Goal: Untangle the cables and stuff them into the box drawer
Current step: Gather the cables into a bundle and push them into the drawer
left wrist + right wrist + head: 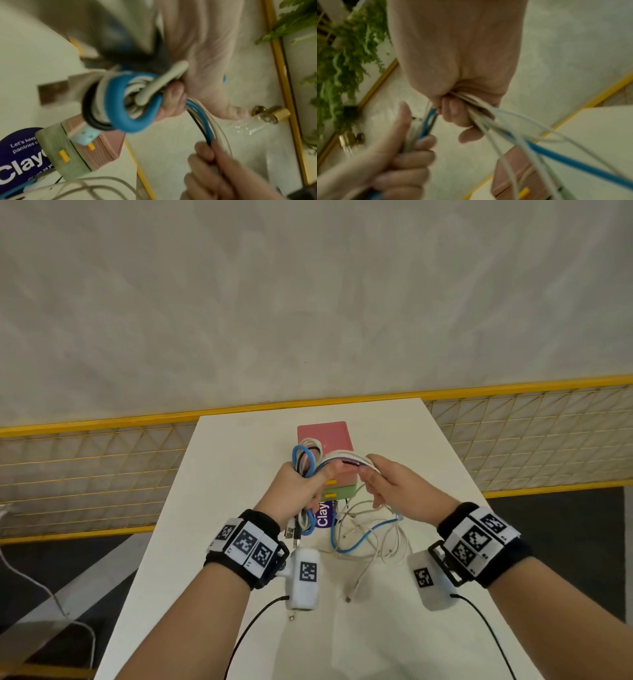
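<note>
Above the white table [212, 508], my left hand [299, 486] grips a coiled bundle of blue, white and black cables [306, 459]; the left wrist view shows the coil [137, 102] looped round the curled fingers [173, 102]. My right hand [369, 474] pinches the strands [342, 462] that run out of the coil, with its fingers [453, 112] closed round white cables. More cable, white and blue [363, 537], trails loose on the table under the hands. Behind the hands stands the small box [325, 436], pink over green, with yellow drawer handles [330, 483].
A purple label reading "Clay" [323, 517] lies in front of the box. A yellow-framed mesh railing [513, 419] runs behind and beside the table. Cable plugs [348, 598] lie near the table's front. Green plants [342, 67] show in the wrist views.
</note>
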